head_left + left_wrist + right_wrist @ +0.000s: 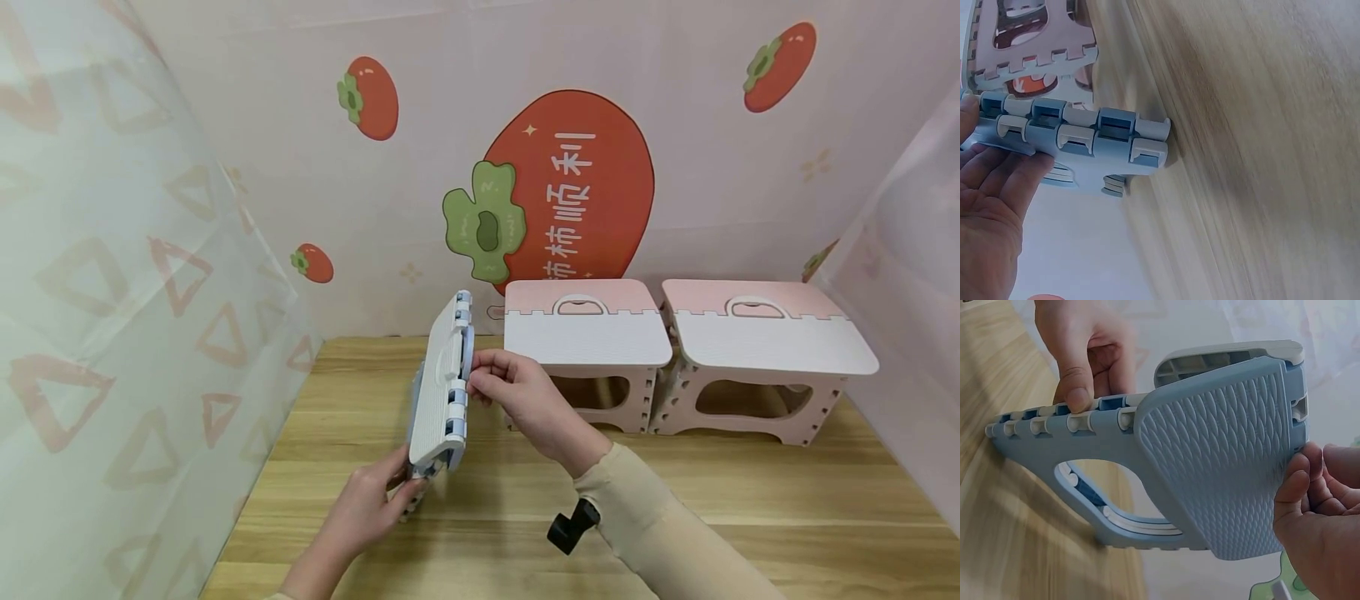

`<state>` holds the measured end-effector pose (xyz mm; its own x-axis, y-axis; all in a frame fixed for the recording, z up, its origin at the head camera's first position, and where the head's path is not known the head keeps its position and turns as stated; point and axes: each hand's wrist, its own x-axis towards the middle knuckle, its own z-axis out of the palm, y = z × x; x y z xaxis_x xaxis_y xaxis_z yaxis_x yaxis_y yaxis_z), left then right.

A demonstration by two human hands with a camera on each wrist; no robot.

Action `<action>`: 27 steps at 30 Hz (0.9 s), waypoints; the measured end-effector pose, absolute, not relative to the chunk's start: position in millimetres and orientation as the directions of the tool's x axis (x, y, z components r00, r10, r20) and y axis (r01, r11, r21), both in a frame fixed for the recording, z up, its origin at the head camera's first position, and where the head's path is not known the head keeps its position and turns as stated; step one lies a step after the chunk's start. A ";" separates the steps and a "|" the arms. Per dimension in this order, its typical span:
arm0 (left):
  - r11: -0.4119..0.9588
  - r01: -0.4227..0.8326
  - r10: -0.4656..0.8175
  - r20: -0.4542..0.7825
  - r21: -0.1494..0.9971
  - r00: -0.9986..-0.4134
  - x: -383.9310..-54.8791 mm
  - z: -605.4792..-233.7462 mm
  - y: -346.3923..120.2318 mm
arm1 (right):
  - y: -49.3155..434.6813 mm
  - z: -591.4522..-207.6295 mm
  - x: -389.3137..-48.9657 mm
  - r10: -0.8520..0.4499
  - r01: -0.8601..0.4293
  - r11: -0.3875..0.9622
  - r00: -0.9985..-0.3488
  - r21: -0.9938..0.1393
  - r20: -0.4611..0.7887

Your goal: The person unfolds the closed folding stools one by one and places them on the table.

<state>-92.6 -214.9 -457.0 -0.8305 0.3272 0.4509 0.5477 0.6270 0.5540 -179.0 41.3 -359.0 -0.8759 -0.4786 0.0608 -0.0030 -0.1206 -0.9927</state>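
Note:
A partly folded blue-and-white folding stool (442,375) stands on the wood-grain table, its two seat halves tipped together like a peaked roof. My left hand (367,500) grips its near end, the thumb lying over the hinged leg edge in the right wrist view. At the top fold my right hand (517,392) pinches the edge beside the blue handle. The right wrist view shows the textured blue seat half (1229,456) slanting down over a leg panel with an oval opening. In the left wrist view, interlocking blue and white hinge knuckles (1079,128) run past my left fingers.
Two pink-and-white folding stools, one in the middle (588,337) and one at the right (765,342), stand opened along the back of the table (525,517). Printed cloth (420,217) hangs behind and on both sides. A small black camera (572,525) hangs from my right wrist.

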 end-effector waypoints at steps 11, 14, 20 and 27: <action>0.594 0.474 0.279 0.386 0.650 -0.879 -92.5 -459.5 -208.6 | 41.8 -354.0 -178.4 -0.478 -0.015 -0.114 -0.875 -0.993 0.068; 0.586 0.462 0.270 0.377 0.666 -0.886 -92.4 -460.7 -207.0 | 41.9 -353.1 -178.5 -0.483 -0.016 -0.118 -0.873 -0.993 0.071; 0.571 0.453 0.256 0.376 0.685 -0.891 -92.0 -462.0 -203.2 | 42.0 -351.2 -178.8 -0.482 -0.015 -0.124 -0.873 -0.992 0.074; 0.543 0.485 0.265 0.408 0.686 -0.874 -92.3 -464.5 -198.9 | 41.2 -349.1 -179.9 -0.495 -0.025 -0.137 -0.864 -0.990 0.090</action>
<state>-92.3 -198.9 -464.5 -0.8737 0.2648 0.4080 0.4848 0.5430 0.6857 -179.9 41.2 -349.1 -0.8640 -0.4953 0.0901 -0.0248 -0.1369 -0.9903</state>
